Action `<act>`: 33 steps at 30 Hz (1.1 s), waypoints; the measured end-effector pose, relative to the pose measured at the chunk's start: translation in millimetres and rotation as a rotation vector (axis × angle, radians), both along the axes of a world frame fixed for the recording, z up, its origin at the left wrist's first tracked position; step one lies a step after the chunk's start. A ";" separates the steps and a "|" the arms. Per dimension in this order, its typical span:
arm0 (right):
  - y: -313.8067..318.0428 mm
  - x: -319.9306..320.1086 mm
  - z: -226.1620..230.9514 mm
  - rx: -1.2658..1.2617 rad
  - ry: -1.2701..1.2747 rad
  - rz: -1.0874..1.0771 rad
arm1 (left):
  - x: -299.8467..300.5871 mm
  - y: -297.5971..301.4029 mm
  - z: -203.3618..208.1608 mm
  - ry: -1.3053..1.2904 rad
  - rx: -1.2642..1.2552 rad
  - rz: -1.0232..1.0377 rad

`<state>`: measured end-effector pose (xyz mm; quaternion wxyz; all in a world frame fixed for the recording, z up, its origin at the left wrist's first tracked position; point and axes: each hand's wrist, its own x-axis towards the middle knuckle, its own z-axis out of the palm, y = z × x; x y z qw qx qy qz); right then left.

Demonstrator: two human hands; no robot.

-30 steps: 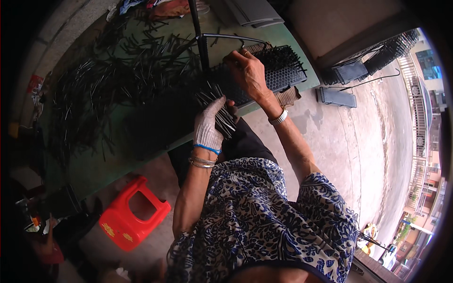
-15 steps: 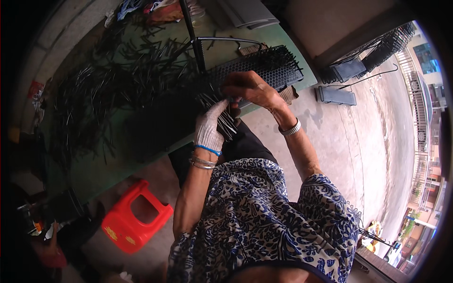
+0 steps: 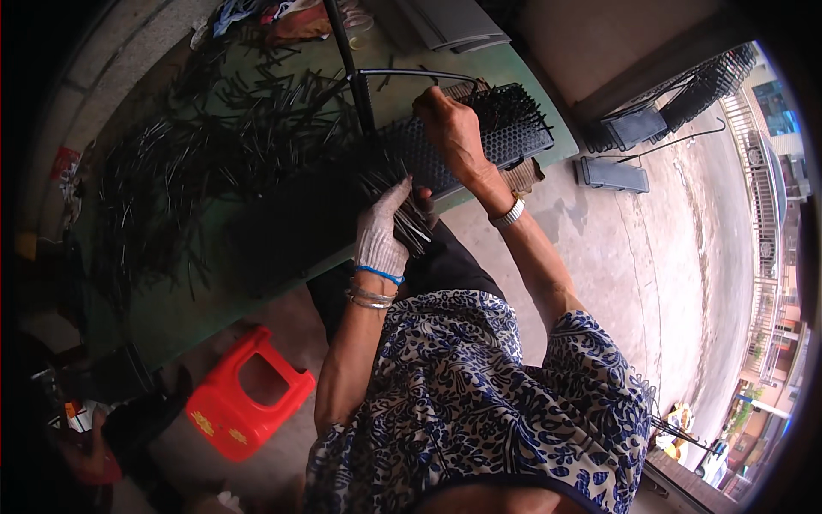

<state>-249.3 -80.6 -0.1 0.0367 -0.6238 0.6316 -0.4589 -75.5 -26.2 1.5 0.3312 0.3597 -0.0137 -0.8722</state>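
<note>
My left hand [image 3: 383, 230], in a white knit glove, is wrapped round a bundle of thin black rods [image 3: 413, 227] near the table's front edge. Bare and with a watch on its wrist, my right hand [image 3: 455, 137] hovers over a black perforated tray [image 3: 417, 155]. Its fingers are pinched together, and whatever they hold is too small or hidden to make out. Short black pieces [image 3: 514, 111] stand upright in the holes at the tray's right end. A black upright post with a bent bar [image 3: 394, 71] rises behind the tray.
Loose black rods [image 3: 240, 128] are strewn across the green table [image 3: 193, 330]. A red plastic stool [image 3: 224, 411] stands on the floor at lower left, with part of another person [image 3: 98, 454] beyond. Black trays [image 3: 612, 174] sit on the floor at right. Cloths lie at the back.
My right hand has left the bundle beside my left hand and moved forward and right over the tray. My left hand has stayed nearly in place with the rods.
</note>
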 end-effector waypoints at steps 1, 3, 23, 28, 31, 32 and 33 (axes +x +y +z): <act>0.1 2.1 0.8 0.046 0.063 0.036 | 2.2 -1.0 -2.4 0.031 0.005 -0.017; 2.7 6.6 8.4 0.120 0.130 0.072 | 0.5 -1.6 -1.4 0.030 0.036 -0.002; 35.5 -13.0 43.9 0.146 -0.162 0.008 | -9.7 3.7 4.9 -0.046 -0.067 -0.001; 5.4 -12.1 14.1 -0.146 0.019 -0.003 | -13.3 3.3 11.3 -0.073 -0.046 0.001; -1.5 -8.6 0.7 -0.001 0.065 -0.020 | -11.3 1.4 8.4 -0.056 -0.006 -0.026; -1.9 -4.9 1.8 0.001 0.065 -0.018 | -9.9 0.4 5.5 -0.056 -0.003 -0.024; -2.0 -1.7 3.1 0.070 0.100 -0.002 | -9.0 -1.5 2.4 -0.049 -0.002 -0.023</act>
